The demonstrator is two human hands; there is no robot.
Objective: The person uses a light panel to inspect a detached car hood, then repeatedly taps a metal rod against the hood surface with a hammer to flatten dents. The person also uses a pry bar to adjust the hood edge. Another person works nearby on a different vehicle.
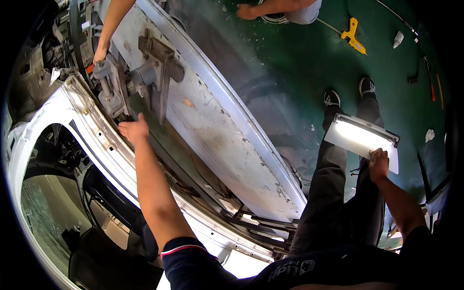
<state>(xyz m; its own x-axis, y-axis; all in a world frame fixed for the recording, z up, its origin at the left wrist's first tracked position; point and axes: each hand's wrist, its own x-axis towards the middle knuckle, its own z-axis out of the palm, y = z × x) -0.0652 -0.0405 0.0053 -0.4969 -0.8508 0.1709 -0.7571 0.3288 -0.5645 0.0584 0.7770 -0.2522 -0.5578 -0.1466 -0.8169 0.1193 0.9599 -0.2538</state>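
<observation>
My left hand [135,129] is open, thumb raised and fingers stretched out, beside the bare metal edge [104,137] of a white car body [46,108]. Whether the fingertips touch that edge I cannot tell. Just beyond them is a heavy grey metal clamp [112,89], fixed to a bracket [162,67] on a pale steel bench [212,125]. A co-worker's hand [100,55] rests at the clamp's top. Over my legs, my right hand [379,165] grips the lower edge of a flat white light panel [344,137] with a bright glowing strip and a dark bar along its far edge.
A second forearm with a hand [246,11] reaches in at the top. On the green floor [290,72] lie a yellow glue gun [354,37], a small white bottle [398,39] and a red-handled tool [431,89]. The car's glass [53,203] is at lower left.
</observation>
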